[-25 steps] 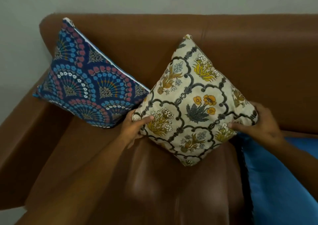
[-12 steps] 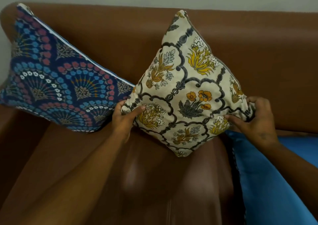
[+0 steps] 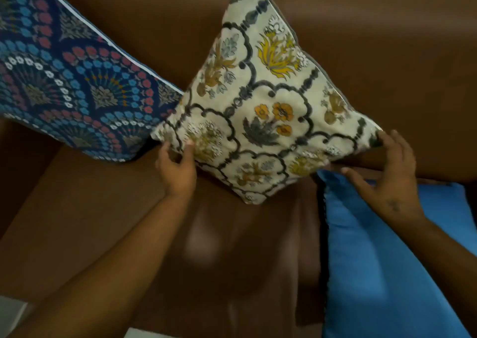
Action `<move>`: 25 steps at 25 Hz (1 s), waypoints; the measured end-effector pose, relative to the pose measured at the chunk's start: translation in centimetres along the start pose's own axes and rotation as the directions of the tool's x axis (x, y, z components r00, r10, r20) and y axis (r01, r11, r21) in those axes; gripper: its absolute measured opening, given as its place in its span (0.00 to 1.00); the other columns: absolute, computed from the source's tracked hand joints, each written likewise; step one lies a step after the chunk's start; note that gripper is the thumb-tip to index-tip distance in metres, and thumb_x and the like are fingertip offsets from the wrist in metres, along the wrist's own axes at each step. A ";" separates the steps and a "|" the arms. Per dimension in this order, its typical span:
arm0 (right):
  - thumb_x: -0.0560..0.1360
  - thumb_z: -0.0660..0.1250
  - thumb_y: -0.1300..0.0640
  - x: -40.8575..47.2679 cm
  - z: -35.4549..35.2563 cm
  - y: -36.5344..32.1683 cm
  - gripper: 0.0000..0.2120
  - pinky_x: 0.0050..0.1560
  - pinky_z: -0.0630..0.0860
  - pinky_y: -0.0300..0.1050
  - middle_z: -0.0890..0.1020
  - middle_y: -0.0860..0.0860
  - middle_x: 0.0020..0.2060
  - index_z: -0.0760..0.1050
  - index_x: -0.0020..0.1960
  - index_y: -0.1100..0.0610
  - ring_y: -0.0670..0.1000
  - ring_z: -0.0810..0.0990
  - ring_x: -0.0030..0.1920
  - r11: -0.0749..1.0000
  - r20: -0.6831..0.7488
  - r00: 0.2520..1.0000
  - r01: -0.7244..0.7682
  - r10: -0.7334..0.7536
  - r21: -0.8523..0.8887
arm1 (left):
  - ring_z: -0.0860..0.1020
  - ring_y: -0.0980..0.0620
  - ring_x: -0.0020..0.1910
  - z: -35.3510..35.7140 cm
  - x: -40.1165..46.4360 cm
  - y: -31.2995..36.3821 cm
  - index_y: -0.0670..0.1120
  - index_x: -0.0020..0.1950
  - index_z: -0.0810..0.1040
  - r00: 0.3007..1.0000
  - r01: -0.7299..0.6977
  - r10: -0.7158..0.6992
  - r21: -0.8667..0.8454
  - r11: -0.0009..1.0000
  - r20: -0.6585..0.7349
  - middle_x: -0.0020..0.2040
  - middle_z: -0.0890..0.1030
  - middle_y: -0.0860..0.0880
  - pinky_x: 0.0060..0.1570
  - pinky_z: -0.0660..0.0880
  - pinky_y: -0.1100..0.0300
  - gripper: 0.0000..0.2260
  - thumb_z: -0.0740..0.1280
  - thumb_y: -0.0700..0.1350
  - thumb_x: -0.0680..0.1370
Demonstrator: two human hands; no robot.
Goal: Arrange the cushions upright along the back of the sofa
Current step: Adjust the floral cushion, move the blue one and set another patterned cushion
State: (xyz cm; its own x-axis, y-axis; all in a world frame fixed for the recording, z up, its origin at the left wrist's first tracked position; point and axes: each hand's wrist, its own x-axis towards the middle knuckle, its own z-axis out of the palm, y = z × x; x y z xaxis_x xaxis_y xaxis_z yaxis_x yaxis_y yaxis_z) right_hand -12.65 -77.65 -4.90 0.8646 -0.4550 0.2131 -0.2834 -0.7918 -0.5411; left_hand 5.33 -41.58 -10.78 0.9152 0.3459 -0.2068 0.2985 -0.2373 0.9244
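Note:
A cream floral cushion (image 3: pixel 260 110) stands on one corner, diamond-wise, leaning against the brown sofa's backrest (image 3: pixel 387 66). My left hand (image 3: pixel 176 168) pinches its left corner, thumb on the front. My right hand (image 3: pixel 387 180) is at its right corner with fingers spread; only the fingertips touch the fabric. A navy cushion with a fan pattern (image 3: pixel 72 79) leans tilted against the backrest at the left, and the cream cushion's left corner overlaps it. A plain blue cushion (image 3: pixel 387 260) lies flat on the seat at the right, under my right forearm.
The brown leather seat (image 3: pixel 129 221) shows bare between my arms and in front of the navy cushion. The left armrest (image 3: pixel 18 162) rises at the frame's left edge. A strip of pale floor (image 3: pixel 13 314) shows at the bottom left.
The view has moved closer to the sofa. The cream cushion has been pushed up and back against the backrest. My right hand has loosened from its corner and spread its fingers.

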 end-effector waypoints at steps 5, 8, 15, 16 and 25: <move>0.73 0.69 0.49 -4.3 -6.0 10.2 0.32 0.68 0.63 0.43 0.72 0.66 0.65 0.68 0.71 0.65 0.63 0.69 0.68 0.997 0.090 0.993 -0.072 0.075 -0.040 | 0.72 0.44 0.69 2.8 -11.6 -3.0 0.42 0.72 0.70 0.975 -0.179 0.158 0.132 0.975 0.158 0.68 0.71 0.44 0.69 0.71 0.45 0.33 0.69 0.58 0.73; 0.71 0.66 0.54 -6.5 -10.7 17.7 0.27 0.64 0.69 0.54 0.74 0.66 0.62 0.70 0.69 0.61 0.66 0.72 0.63 0.981 0.169 0.976 -0.113 0.140 -0.156 | 0.60 0.59 0.77 3.7 -23.0 -5.9 0.47 0.78 0.63 0.742 -0.573 0.388 0.216 0.791 0.547 0.77 0.63 0.42 0.75 0.62 0.59 0.35 0.66 0.64 0.77; 0.71 0.70 0.61 -6.8 -14.2 27.2 0.44 0.70 0.67 0.59 0.58 0.63 0.77 0.51 0.81 0.59 0.67 0.63 0.74 0.898 0.577 0.807 0.156 0.123 -0.411 | 0.57 0.36 0.79 6.7 -37.4 -10.4 0.49 0.80 0.59 0.152 -0.985 0.418 0.103 0.138 0.895 0.79 0.60 0.36 0.70 0.64 0.31 0.45 0.70 0.66 0.70; 0.74 0.68 0.60 -6.5 -13.5 27.5 0.43 0.71 0.65 0.59 0.56 0.62 0.79 0.48 0.81 0.59 0.67 0.60 0.75 0.885 0.572 0.817 0.208 0.077 -0.416 | 0.59 0.34 0.78 7.2 -37.8 -10.4 0.48 0.80 0.59 0.214 -0.974 0.445 0.158 0.160 0.869 0.78 0.62 0.34 0.68 0.66 0.29 0.42 0.69 0.65 0.71; 0.74 0.63 0.50 -3.1 -9.4 29.5 0.40 0.74 0.60 0.64 0.52 0.55 0.81 0.51 0.80 0.60 0.59 0.48 0.80 0.908 0.628 0.766 0.351 -0.137 -0.229 | 0.58 0.34 0.79 7.6 -38.1 -12.6 0.50 0.79 0.61 0.379 -0.907 0.394 0.252 0.337 0.837 0.80 0.59 0.37 0.62 0.75 0.43 0.37 0.69 0.57 0.73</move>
State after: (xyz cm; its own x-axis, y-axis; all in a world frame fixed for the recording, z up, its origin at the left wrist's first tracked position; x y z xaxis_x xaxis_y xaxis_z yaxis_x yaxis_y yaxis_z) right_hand -27.61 -103.39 -13.91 0.9618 0.0163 -0.2734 -0.0489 -0.9720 -0.2298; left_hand -31.28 -58.71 -16.95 0.6913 -0.7224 0.0174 -0.6612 -0.6227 0.4185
